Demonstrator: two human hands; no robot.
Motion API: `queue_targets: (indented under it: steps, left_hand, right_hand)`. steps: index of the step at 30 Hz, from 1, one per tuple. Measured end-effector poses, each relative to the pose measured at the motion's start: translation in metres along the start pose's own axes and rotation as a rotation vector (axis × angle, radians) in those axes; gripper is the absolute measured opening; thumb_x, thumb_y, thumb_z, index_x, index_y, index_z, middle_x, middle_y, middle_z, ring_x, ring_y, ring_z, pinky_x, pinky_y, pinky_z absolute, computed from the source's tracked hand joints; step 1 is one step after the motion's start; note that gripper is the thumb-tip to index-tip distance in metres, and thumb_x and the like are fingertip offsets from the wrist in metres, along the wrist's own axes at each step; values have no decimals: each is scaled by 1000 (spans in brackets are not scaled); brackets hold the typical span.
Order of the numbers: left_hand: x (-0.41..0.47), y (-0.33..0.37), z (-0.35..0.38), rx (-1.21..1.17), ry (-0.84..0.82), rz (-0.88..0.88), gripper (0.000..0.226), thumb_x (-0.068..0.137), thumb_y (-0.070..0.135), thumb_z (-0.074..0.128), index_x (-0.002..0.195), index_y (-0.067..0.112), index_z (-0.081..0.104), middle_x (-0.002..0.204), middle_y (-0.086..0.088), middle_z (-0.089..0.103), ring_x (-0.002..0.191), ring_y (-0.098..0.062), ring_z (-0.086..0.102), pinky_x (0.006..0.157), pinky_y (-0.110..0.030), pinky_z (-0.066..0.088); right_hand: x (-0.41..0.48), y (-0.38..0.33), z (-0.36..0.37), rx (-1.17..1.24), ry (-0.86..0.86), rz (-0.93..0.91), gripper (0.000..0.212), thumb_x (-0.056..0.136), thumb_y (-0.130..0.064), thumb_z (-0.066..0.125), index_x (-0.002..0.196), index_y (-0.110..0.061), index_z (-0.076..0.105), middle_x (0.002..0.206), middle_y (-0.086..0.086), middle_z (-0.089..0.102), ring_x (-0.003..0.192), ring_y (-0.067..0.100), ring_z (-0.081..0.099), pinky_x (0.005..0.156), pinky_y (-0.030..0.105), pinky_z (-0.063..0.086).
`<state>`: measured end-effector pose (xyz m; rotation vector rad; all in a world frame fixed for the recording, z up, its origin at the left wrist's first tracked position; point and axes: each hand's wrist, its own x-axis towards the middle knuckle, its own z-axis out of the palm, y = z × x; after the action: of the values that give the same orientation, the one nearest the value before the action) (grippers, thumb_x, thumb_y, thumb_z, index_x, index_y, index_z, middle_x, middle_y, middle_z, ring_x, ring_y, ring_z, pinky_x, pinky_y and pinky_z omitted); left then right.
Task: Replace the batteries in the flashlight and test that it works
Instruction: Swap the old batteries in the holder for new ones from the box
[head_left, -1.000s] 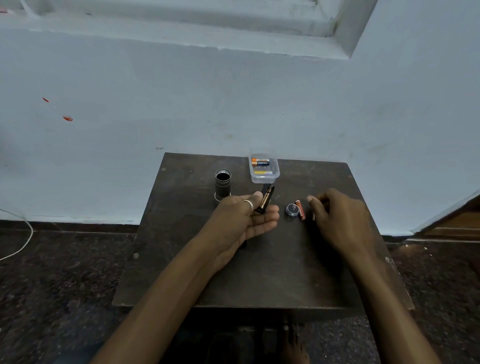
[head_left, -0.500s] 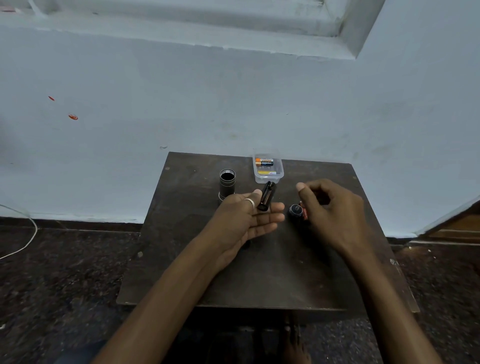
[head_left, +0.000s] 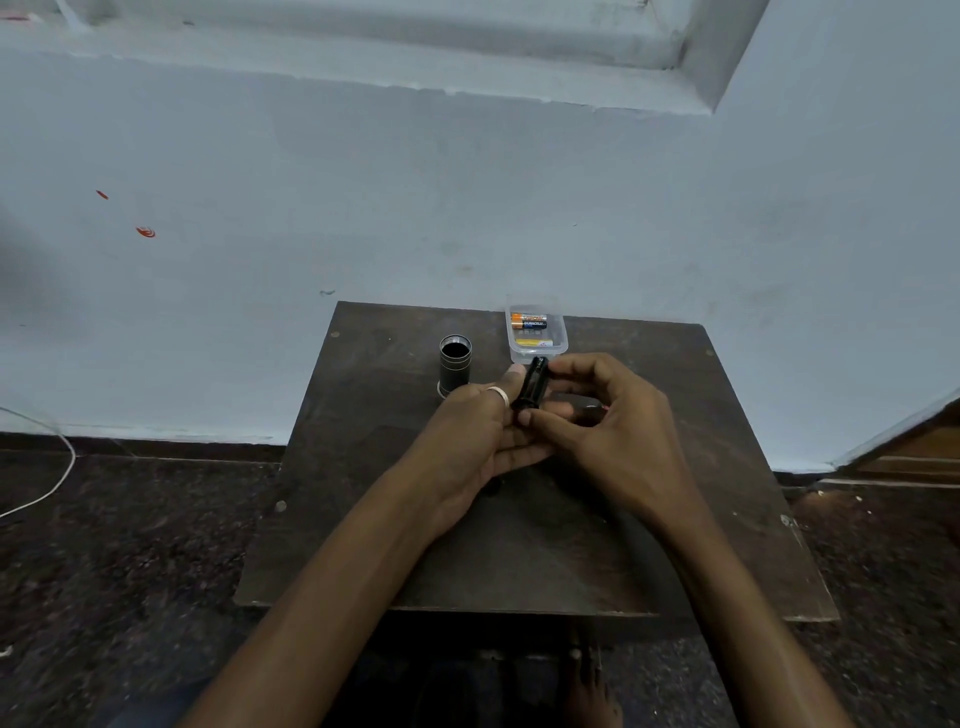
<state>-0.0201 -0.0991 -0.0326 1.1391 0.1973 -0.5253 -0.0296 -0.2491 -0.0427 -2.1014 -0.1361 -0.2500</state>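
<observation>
My left hand (head_left: 475, 434), a ring on its thumb, holds a black battery holder (head_left: 532, 387) upright between thumb and fingers. My right hand (head_left: 618, 434) has come against it, fingertips and thumb pinching the holder near its top and bottom. The black flashlight body (head_left: 455, 364) stands open end up on the dark wooden table (head_left: 519, 545), just left of my hands. A clear plastic box (head_left: 537, 338) behind the holder contains an orange-and-black battery (head_left: 528, 321) and a yellow-labelled item. The tail cap and the loose battery are mostly hidden behind my right hand.
The small table stands against a pale blue wall. Dark speckled floor surrounds it, with a white cable (head_left: 47, 483) at the left and a wooden step (head_left: 914, 447) at the right. A bare foot (head_left: 589, 686) shows under the table's front edge.
My right hand left the loose battery and cap on the table and moved left to the battery holder, now pinching it. My left hand kept holding the holder, raised slightly.
</observation>
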Motion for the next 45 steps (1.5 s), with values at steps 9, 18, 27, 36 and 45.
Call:
queue_targets:
  steps: [9, 18, 27, 36, 45]
  left_hand:
    - [3, -3, -1, 35, -6, 50, 33, 104, 25, 44, 112, 5, 69, 93, -9, 75, 81, -15, 72, 82, -33, 60]
    - [1, 0, 0, 37, -38, 30, 31, 105, 24, 43, 107, 7, 68, 84, -7, 71, 78, -16, 70, 74, -30, 61]
    - [1, -3, 4, 34, -23, 19, 30, 105, 22, 43, 101, 4, 66, 72, -1, 74, 68, -9, 72, 71, -26, 61]
    - [3, -5, 5, 1, 3, 33, 33, 105, 23, 42, 97, 5, 68, 82, -7, 73, 76, -14, 74, 70, -27, 60]
    - [0, -3, 6, -23, -35, 35, 33, 105, 25, 43, 104, 1, 65, 82, -9, 71, 75, -17, 74, 74, -29, 62]
  right_hand:
    - [0, -4, 2, 24, 38, -32, 49, 67, -16, 92, 106, -26, 65, 98, -16, 71, 88, -1, 71, 76, 10, 54]
    - [-2, -8, -3, 26, 16, -31, 47, 69, -16, 91, 107, -25, 64, 99, -14, 70, 89, -2, 68, 69, 6, 50]
    - [-1, -8, -5, -12, 12, -8, 47, 65, -16, 93, 100, -18, 62, 94, -10, 71, 83, 0, 67, 63, 5, 46]
    - [0, -6, -3, 19, 25, -10, 49, 66, -15, 91, 102, -22, 58, 94, -10, 68, 91, 4, 66, 62, 14, 50]
    - [2, -14, -10, 519, 125, 176, 11, 92, -5, 69, 99, -6, 62, 84, 10, 74, 70, 11, 70, 57, 21, 53]
